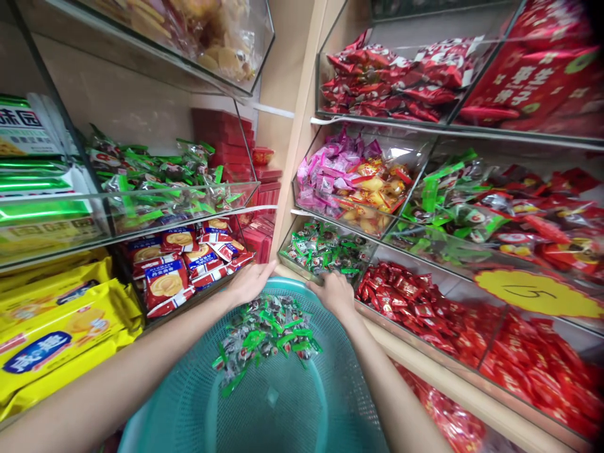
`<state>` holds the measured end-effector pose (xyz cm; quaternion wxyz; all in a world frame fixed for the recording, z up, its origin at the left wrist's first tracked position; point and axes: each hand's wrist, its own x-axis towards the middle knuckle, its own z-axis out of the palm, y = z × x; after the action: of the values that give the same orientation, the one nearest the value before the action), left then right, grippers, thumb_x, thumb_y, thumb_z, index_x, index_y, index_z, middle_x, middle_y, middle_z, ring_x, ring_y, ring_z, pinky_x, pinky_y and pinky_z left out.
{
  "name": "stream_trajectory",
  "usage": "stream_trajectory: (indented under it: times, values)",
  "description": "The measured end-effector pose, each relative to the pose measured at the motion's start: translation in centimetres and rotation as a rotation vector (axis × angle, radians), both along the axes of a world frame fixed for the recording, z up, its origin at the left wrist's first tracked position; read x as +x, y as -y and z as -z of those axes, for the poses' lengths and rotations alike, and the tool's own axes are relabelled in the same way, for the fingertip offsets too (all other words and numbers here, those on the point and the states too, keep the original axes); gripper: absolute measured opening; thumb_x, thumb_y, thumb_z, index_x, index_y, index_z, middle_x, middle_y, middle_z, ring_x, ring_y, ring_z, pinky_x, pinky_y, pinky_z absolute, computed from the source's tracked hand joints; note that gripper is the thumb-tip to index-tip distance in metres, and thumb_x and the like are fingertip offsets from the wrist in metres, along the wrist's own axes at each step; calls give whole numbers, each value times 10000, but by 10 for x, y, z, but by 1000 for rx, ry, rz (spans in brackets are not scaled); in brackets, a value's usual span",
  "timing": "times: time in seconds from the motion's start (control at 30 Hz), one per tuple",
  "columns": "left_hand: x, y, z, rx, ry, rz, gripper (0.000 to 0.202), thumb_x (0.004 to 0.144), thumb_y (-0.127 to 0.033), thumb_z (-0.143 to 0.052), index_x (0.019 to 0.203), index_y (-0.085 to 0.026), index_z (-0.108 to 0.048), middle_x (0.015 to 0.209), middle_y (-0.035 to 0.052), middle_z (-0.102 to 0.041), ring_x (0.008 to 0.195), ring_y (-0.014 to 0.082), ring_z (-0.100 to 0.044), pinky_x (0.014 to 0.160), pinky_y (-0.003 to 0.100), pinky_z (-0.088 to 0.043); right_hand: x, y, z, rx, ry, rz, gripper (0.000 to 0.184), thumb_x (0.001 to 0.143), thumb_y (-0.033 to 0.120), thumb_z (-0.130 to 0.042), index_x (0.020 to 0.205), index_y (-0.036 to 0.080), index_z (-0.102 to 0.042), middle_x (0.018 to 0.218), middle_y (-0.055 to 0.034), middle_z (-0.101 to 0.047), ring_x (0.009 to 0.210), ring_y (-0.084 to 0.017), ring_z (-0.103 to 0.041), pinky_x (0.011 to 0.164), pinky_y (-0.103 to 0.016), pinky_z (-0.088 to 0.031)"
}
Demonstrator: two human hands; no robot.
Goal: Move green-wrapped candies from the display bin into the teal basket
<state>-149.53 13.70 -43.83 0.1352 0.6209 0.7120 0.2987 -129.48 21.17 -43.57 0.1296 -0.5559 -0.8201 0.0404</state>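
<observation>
A teal plastic basket (189,390) with perforated walls fills the lower middle, tilted away from me. Toward its far end lies a loose heap of small wrapped candies (268,333) with green and clear wrappers. My left hand (250,283) lies along the basket's far left rim, fingers stretched out and pointing right. At the far right rim, my right hand (336,294) has its thumb over the edge and its bent fingers on the outer side, close to a clear bin (302,269). Similar green-wrapped candies (325,248) lie in that bin.
Clear bins on corner shelves hold red candies (410,302), purple-wrapped sweets (325,170), red-and-blue biscuit packs (170,277) and yellow packages (61,333). Red boxes (226,141) stack in the corner. A wooden post (292,126) stands between the shelves. A yellow price tag (538,292) hangs right.
</observation>
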Motion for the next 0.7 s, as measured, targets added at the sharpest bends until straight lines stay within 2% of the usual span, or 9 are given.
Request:
stream_trajectory:
  times: [0.2, 0.33, 0.43, 0.53, 0.6, 0.7]
  values:
    - [4, 2, 4, 3, -138, 18, 675, 864, -605, -101, 999, -229, -646, 901, 59, -685, 886, 240, -613, 810, 317, -415, 9, -1, 15, 235, -180, -64, 418, 862, 446, -434, 1055, 123, -616, 979, -141, -568, 955, -244, -497, 811, -333, -389]
    - [5, 3, 4, -5, -165, 6, 657, 871, -592, -101, 1040, -235, -626, 951, 61, -680, 917, 246, -610, 811, 322, -418, 15, -5, 20, 325, -407, -126, 336, 875, 378, -435, 977, 130, -638, 936, -117, -587, 891, -220, -501, 816, -323, -387]
    - [6, 4, 3, -5, -158, 6, 640, 871, -592, -109, 1030, -247, -624, 960, 52, -678, 929, 246, -607, 817, 324, -417, 20, -2, 17, 373, -558, -152, 307, 881, 356, -422, 933, 152, -645, 895, -96, -603, 852, -204, -514, 791, -317, -401]
    - [9, 5, 2, 17, -141, 11, 629, 875, -585, -114, 992, -246, -631, 946, 54, -678, 926, 254, -605, 816, 339, -415, 24, 6, 6, 408, -679, -180, 301, 872, 380, -434, 908, 174, -650, 886, -80, -616, 861, -195, -530, 807, -317, -405]
    - [11, 4, 2, 25, -125, 16, 616, 878, -580, -122, 964, -245, -631, 931, 52, -677, 922, 251, -605, 816, 336, -413, 27, 12, -2, 354, -755, -222, 301, 857, 407, -454, 881, 182, -653, 871, -71, -627, 841, -186, -543, 789, -306, -413]
    - [15, 2, 2, 31, -102, 36, 590, 881, -574, -134, 916, -249, -624, 912, 34, -675, 915, 228, -606, 823, 309, -409, 30, 17, -7, 71, -810, -317, 331, 828, 443, -474, 802, 163, -649, 741, -44, -632, 674, -149, -536, 639, -254, -420]
